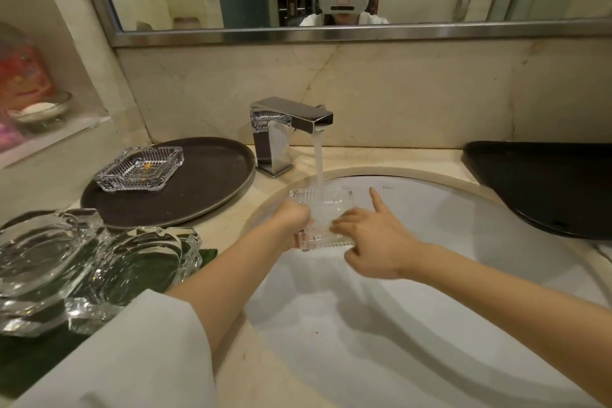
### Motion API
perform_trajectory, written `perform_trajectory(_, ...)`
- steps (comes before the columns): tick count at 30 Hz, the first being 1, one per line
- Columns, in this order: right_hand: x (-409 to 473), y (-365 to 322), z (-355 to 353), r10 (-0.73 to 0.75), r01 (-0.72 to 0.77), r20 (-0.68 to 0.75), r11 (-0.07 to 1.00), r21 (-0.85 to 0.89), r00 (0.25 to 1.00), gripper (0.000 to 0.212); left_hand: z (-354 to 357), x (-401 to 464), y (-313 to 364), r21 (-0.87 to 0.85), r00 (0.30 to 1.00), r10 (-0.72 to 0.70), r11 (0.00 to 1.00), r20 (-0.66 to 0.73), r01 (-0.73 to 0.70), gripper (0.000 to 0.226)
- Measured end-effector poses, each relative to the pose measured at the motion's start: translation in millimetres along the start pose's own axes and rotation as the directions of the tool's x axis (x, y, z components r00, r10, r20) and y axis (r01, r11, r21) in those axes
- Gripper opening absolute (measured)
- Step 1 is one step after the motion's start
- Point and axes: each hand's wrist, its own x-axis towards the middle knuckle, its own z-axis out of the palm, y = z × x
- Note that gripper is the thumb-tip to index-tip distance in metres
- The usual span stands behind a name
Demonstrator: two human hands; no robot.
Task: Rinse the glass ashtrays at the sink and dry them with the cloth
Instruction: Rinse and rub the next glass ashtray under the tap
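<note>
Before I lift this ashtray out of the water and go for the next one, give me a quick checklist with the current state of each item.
1. Grip: left hand clamps the ashtray at its left edge; ok.
2. Right hand rests on the ashtray with fingers spread, not gripping; ok for rubbing, not ok for carrying.
3. Water from the tap lands on the ashtray; ok.
4. Ashtray rinsed clean: cannot tell through the water.
5. Next ashtray on the dark tray has orange bits inside; not ok.
6. Drying cloth: none clearly visible; cannot tell.
</note>
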Motion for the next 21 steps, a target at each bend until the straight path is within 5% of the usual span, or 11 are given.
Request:
perform_trajectory(4, 10, 1, 4, -0.031, 0.046, 0.079, 0.981, -0.189, 0.996, 0.053, -1, 3, -3, 0.015, 1.0, 0.021, 1.0, -0.012, -0.021, 0.023)
perform_trajectory(7, 17, -5, 4, 0.045, -0.003, 0.151, 0.963, -0.268, 0.988, 0.068, -1, 3, -5, 0.008, 0.999, 0.047, 0.999, -0.003, -0.047, 0.025)
perform_trajectory(12, 28, -26, 2, 0.118, -0.116, 0.118, 0.993, -0.019, 0.986, 0.069, 2, -4, -4, -0.073, 0.996, 0.044, 0.997, 0.074, -0.039, 0.026)
perform_trajectory(14, 27, -25, 3, 0.073, -0.073, 0.018, 0.997, -0.017, 0.997, 0.068, 3, -1, -3, -0.121, 0.997, 0.047, 0.992, 0.057, -0.04, 0.04)
perform_trajectory(21, 7, -13, 18, 0.0, 0.059, -0.238, 0.969, 0.239, 0.971, 0.041, 4, 1, 1, -0.061, 0.995, 0.099, 0.993, 0.012, -0.098, 0.028)
